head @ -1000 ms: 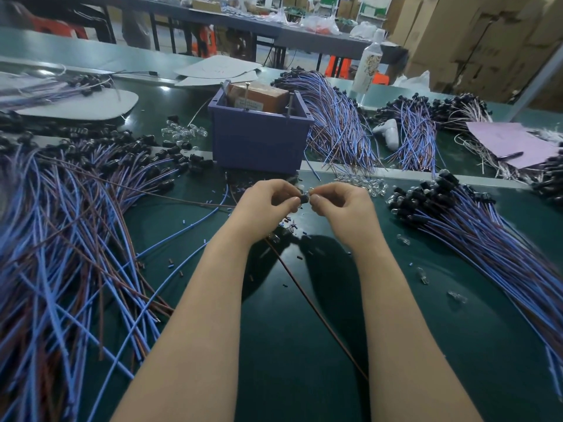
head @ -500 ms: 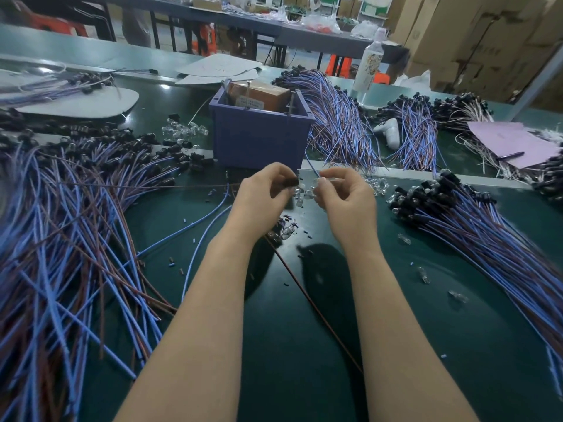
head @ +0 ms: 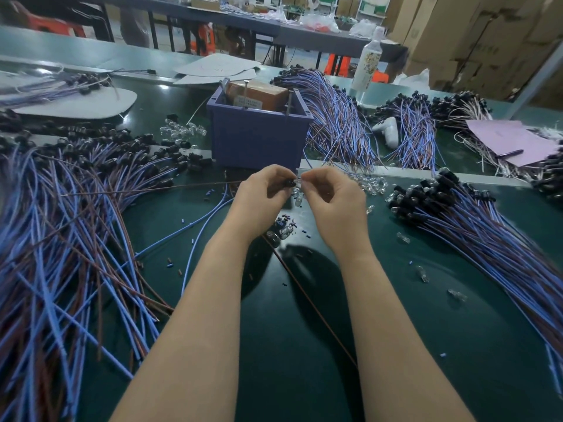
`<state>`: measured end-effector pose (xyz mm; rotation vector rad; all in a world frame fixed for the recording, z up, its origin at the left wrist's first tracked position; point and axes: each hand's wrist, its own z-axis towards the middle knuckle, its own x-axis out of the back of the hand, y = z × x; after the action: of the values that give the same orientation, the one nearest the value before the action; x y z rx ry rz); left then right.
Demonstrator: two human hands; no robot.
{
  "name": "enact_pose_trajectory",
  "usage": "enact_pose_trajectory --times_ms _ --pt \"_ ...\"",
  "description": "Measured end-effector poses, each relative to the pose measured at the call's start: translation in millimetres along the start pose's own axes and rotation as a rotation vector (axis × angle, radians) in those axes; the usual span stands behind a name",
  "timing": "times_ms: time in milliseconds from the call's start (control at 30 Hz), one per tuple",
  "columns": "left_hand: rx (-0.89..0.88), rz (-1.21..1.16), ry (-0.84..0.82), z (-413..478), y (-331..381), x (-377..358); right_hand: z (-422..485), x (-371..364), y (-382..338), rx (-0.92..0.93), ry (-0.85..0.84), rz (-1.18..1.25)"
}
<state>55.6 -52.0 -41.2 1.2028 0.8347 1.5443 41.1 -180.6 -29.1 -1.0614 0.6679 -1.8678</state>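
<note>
A small black socket (head: 288,183) sits pinched between the thumb and curled fingers (head: 275,173) of the left hand (head: 262,200). Touching its right end is a clear bulb (head: 299,180), pinched by the thumb and forefinger of the right hand (head: 335,205), whose other fingers are curled in. The 2 hands meet fingertip to fingertip, raised a little above the dark green bench (head: 274,345). A thin brown wire (head: 307,300) runs from under the left hand toward the person, and a blue wire (head: 195,242) curves away to the left below the fingers. Directly under the fingers lies a small scatter of bulbs and tiny sleeve pieces (head: 285,230). Just beyond the fingers stands a purple bin (head: 259,141) with a brown box inside. To the right of the fingers, near them, lies a cluster of loose clear bulbs (head: 370,184), and further right a bundle of blue and brown wires with black sockets (head: 457,217) fans out. Left of the fingers spreads a larger heap of wires (head: 61,226). Well beyond the fingers to the right stands a white bottle (head: 369,60).
</note>
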Motion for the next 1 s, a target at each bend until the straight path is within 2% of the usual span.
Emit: enact_pose_trajectory --times_ms 400,567,767,1000 --pt "-0.040 0.174 -0.048 -0.4 -1.2 -3.9 -0.1 -0.7 1.4 0.070 -0.004 -0.190" --pt "-0.053 0.224 -0.057 -2.3 3.9 -3.5 1.0 -0.3 4.2 0.060 -0.004 -0.194" --pt "-0.005 0.368 -0.050 -1.6 9.4 4.2 5.3 6.3 13.1 -0.177 -0.013 0.085" --pt "0.008 0.204 -0.090 -5.5 12.6 2.3 3.6 3.6 11.6 -0.355 0.030 0.427"
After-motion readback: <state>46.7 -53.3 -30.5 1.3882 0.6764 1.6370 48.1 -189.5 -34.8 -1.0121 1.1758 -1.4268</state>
